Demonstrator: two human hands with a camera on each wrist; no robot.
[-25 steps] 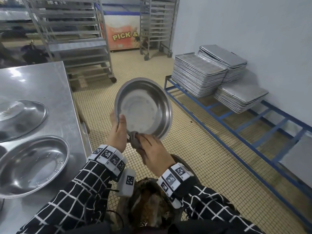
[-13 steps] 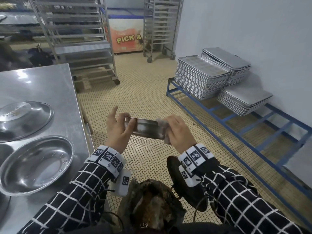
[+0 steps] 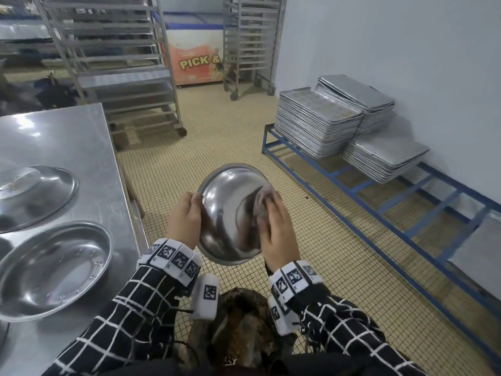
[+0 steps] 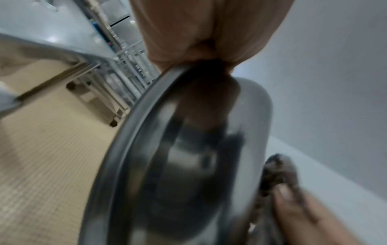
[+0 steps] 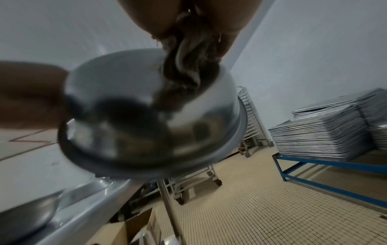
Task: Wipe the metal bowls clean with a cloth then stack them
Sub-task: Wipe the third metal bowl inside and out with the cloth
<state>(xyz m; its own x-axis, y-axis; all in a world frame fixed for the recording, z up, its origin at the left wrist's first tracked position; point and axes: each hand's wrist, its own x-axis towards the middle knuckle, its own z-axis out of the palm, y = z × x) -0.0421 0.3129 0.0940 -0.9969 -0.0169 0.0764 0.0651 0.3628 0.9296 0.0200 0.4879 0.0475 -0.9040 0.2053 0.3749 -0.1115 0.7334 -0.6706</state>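
Observation:
I hold a shiny metal bowl [image 3: 230, 213] in the air over the tiled floor, its rounded outer side turned toward me. My left hand [image 3: 187, 215] grips the bowl's left rim [image 4: 134, 132]. My right hand [image 3: 276, 226] presses a crumpled grey-brown cloth [image 3: 261, 202] against the bowl's outer side [image 5: 146, 107]. The cloth [image 5: 188, 66] bunches under my right palm. On the steel table [image 3: 67, 137] at my left an upright bowl [image 3: 51, 270] sits nearest me, and an upturned bowl [image 3: 32, 194] lies behind it.
Stacks of metal baking trays [image 3: 317, 123] rest on a low blue frame [image 3: 406, 213] along the right wall. Wheeled tray racks [image 3: 119, 63] and an orange chest freezer [image 3: 195, 61] stand at the back. A dark bag [image 3: 244, 329] is on the floor below my hands.
The bowl has been flipped: its inside faced me, then it was edge-on, now its outer side faces me. My right hand moved the cloth from the lower rim onto the outer side.

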